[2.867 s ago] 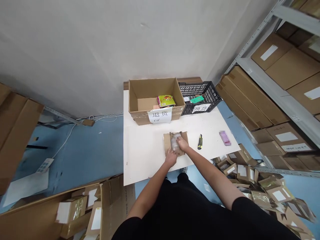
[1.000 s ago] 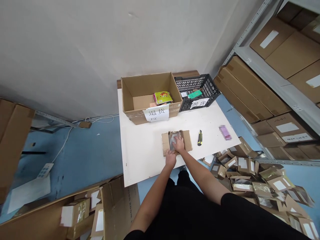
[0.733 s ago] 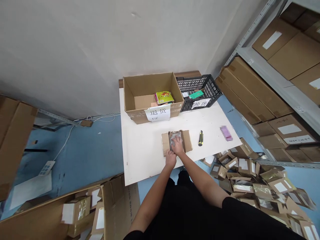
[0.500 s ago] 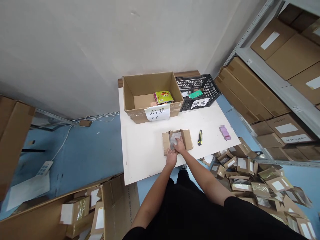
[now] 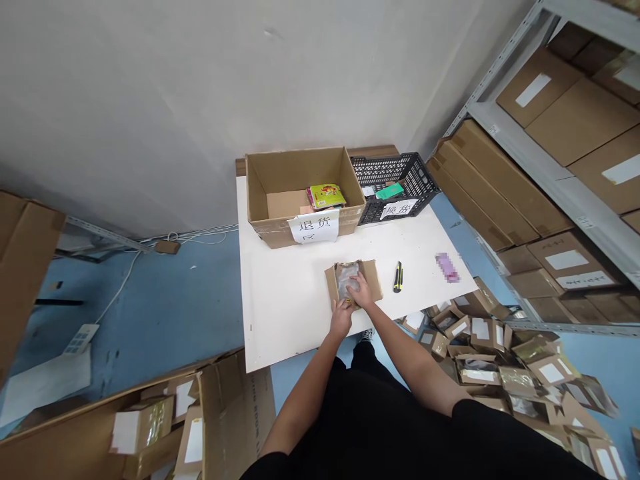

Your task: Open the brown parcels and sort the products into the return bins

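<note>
A small opened cardboard package (image 5: pixel 373 279) lies on the white table (image 5: pixel 285 300), its flaps spread out. Inside it sits a clear plastic bag (image 5: pixel 347 279). My right hand (image 5: pixel 361 292) rests on the plastic bag with fingers curled on it. My left hand (image 5: pixel 342 316) grips the package's near edge. A yellow and black utility knife (image 5: pixel 397 277) lies just right of the package, and a pink object (image 5: pixel 447 267) lies further right.
At the table's back stand an open cardboard box (image 5: pixel 280 193) with colourful booklets and a paper label, and a black plastic crate (image 5: pixel 400 177). Small parcels (image 5: pixel 505 360) are piled on the floor at right below shelves of cartons (image 5: pixel 560 133). Boxes lie at lower left.
Both hands stay on the small package, shifting slightly on the plastic bag inside it. The package flaps spread a little wider. The camera view drifted slightly.
</note>
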`<control>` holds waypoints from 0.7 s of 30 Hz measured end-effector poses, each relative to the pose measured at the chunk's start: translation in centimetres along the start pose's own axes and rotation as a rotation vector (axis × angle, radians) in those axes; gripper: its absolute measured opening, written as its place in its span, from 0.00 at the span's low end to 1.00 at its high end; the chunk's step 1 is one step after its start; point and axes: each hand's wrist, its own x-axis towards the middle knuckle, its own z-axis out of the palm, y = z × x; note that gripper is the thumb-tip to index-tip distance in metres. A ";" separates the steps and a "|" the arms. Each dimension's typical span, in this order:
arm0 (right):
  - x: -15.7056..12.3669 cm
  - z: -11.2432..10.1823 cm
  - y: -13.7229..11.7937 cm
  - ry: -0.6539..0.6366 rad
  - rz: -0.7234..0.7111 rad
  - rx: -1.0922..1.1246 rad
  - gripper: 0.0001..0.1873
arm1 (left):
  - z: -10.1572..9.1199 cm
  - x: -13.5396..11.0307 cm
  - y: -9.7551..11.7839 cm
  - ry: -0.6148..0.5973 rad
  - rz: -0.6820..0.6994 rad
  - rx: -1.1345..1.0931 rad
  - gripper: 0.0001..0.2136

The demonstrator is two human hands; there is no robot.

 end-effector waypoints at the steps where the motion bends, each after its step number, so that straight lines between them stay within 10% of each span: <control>1: -0.1 0.1 -0.1 -0.006 -0.002 0.002 0.29 | 0.1 -0.1 0.0 0.031 0.001 -0.010 0.23; 10: -0.4 0.6 -1.5 0.027 -0.006 0.034 0.27 | -0.4 1.1 0.0 0.484 -0.353 -0.115 0.28; 17: -0.8 -0.4 -0.4 0.043 -0.053 0.083 0.27 | -6.4 4.9 -2.8 0.067 -0.630 -0.250 0.29; 21: -1.4 -0.2 0.6 0.170 -0.220 0.250 0.25 | -8.0 5.1 -1.7 0.267 -0.542 -0.047 0.31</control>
